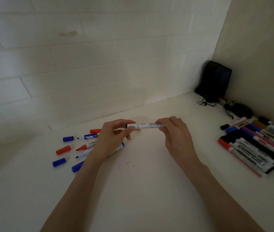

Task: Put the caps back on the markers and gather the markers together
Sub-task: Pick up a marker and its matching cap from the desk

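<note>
- Cream bench [141, 190] meets white tiled wall [82, 64]; black boxy device [216, 77] stands in the corner.
- The left hand [114, 136] and right hand [174, 131] hold one white-barrelled marker [149, 125] above mid-bench, each grip pinching one end.

loose caps [63, 150] left, capped markers [256, 144] right

No text is legible. The white marker [149, 125] carries lines of dark print along its barrel, too blurred to read. The blue marker [89, 136] bears a blue label with white characters, and the red marker [86, 146] bears dark print; both are unreadable. Labels on the capped markers [258, 145] at right are equally indistinct.
</note>
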